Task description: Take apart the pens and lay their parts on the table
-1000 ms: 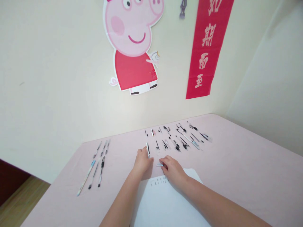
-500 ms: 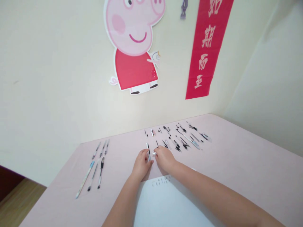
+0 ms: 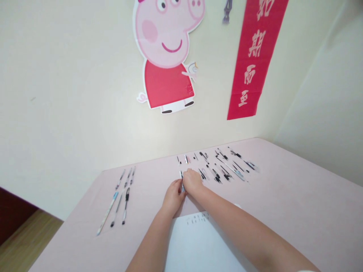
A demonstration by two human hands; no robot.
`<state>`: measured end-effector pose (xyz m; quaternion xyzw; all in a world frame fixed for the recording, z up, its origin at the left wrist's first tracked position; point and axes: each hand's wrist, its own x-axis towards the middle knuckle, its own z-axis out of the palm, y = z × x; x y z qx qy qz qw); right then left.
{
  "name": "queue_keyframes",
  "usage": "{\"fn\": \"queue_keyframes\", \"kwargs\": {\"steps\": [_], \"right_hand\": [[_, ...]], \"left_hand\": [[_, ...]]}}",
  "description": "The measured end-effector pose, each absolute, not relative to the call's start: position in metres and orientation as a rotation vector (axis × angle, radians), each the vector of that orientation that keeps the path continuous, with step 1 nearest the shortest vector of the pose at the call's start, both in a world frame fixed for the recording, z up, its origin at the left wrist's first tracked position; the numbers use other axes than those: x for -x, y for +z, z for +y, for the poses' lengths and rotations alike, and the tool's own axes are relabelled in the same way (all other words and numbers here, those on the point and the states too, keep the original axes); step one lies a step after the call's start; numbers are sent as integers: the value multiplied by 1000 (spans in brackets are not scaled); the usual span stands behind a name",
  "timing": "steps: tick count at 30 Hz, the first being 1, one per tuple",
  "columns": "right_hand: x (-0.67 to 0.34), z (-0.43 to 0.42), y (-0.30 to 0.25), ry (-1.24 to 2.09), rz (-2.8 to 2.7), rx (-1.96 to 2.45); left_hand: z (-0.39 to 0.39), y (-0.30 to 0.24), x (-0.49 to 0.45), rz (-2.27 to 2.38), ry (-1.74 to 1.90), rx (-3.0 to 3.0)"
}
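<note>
Over the pink table, my left hand (image 3: 173, 197) pinches a slim pen (image 3: 181, 175) with a pale and dark barrel, which points toward the wall. My right hand (image 3: 193, 181) is closed right against the pen's right side. Its fingertips are turned away, so what they hold is hidden. Just right of that hand lie dismantled pen parts (image 3: 217, 175), black and clear, in loose rows. Beyond my hands sits a small white-and-black piece (image 3: 186, 158).
Several pens lie at the left, among them a light-blue one (image 3: 107, 212) and a black-gripped one (image 3: 126, 206). White paper (image 3: 198, 245) with small marks lies under my forearms. A pink pig cutout (image 3: 170, 85) and a red banner (image 3: 252, 71) hang on the wall.
My right hand has moved left and in against the pen, and the small pale piece at its fingertips is now hidden. The left hand still grips the pen. The view has shifted slightly left.
</note>
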<state>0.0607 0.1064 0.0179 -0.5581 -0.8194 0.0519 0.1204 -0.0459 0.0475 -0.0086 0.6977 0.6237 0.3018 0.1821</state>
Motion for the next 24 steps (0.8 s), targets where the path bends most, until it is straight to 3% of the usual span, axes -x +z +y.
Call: {"fn": "queue_keyframes", "kwargs": {"steps": [24], "right_hand": [[-72, 95, 13, 157, -2458, 1504]], "left_hand": [[49, -14, 47, 1751, 926, -2025]]}}
